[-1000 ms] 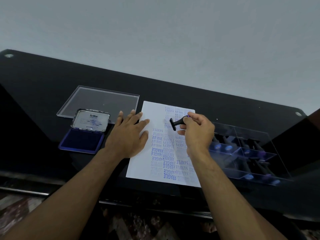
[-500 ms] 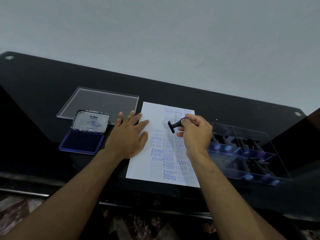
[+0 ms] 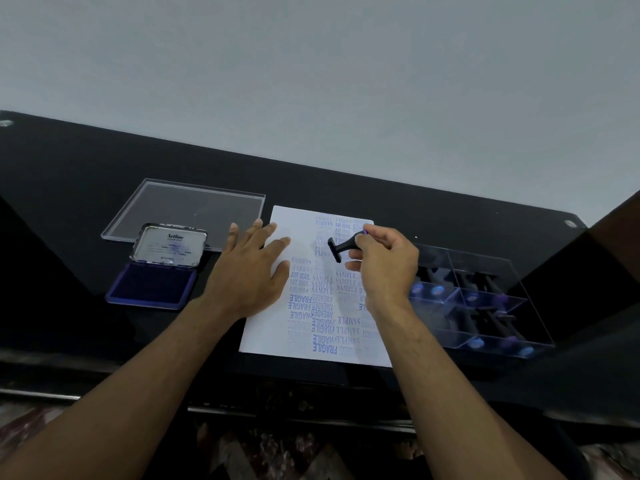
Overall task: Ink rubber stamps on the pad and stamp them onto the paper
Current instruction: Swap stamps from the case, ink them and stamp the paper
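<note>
The paper [image 3: 277, 327] already carried many prints; the right hand [image 3: 384, 268] pinched a stamp [image 3: 341, 248] above it, the left hand [image 3: 249, 271] lay flat beside.

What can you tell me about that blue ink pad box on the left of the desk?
The ink pad is a flat hinged case lying open on the black desk, left of the paper. Its lower half holds a dark blue pad; the raised lid looks like silvery metal and reads "Artline". The lid's far edge overlaps a clear plastic sheet in this view. Neither hand touches it.
</note>
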Tool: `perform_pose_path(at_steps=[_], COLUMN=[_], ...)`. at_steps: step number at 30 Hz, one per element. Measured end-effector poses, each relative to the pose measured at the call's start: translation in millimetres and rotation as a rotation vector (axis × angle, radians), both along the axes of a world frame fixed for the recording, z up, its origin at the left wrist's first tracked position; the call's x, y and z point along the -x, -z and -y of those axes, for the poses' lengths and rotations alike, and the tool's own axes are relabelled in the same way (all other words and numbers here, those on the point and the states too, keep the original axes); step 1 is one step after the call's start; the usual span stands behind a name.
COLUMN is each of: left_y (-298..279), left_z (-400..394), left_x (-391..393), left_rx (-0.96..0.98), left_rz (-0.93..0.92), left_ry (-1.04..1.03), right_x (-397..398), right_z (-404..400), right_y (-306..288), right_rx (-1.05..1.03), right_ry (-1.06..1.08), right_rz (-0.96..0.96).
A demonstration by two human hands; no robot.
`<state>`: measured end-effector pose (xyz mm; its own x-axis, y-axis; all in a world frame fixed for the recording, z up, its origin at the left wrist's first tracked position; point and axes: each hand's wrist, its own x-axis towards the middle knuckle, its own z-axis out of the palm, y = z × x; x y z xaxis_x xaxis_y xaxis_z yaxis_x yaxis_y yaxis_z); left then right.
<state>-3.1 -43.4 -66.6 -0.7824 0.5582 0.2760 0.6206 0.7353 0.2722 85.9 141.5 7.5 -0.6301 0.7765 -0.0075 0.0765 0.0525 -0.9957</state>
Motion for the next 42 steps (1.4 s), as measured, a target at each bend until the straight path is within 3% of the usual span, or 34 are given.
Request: perform_pose_path(at_steps=[12,15,20,25,37,42], left_y=[-40.2,-41.6,-43.0,-39.5,-34.0,-33.1], left_z=[-98.1,-120.7,-145.6,-155.6,-153.5,-153.4], left_x=[-83.9,-102.4,-116.2,-120.2,-122.3,-122.6], left_rx=[-0.185,-0.188,-0.106,-0.04,-0.071,-0.083], left_rz=[0.072,0.094,0.076,0.086,0.109,0.12], left_ry=[0.264,0.312,0.347,0.35,0.36,0.359], right_x=[-77.5,-100.2,-128.4,-131.5,-110.6,-111.3], right_z=[-61.4,-83.6,-105.3,-109.0,-114.1,-115.3], right_y=[-19.9,-14.8,-1.3,-0.7,-12.8,-13.7], right_rx=[-0.016,-0.182,-0.699,-0.873,-0.861,-0.812], right_ry=[0.164,0.198,0.034,-0.148,-0.334,-0.331], right_rz=[-0.069,0.007,0.28,0.411,0.726,0.741])
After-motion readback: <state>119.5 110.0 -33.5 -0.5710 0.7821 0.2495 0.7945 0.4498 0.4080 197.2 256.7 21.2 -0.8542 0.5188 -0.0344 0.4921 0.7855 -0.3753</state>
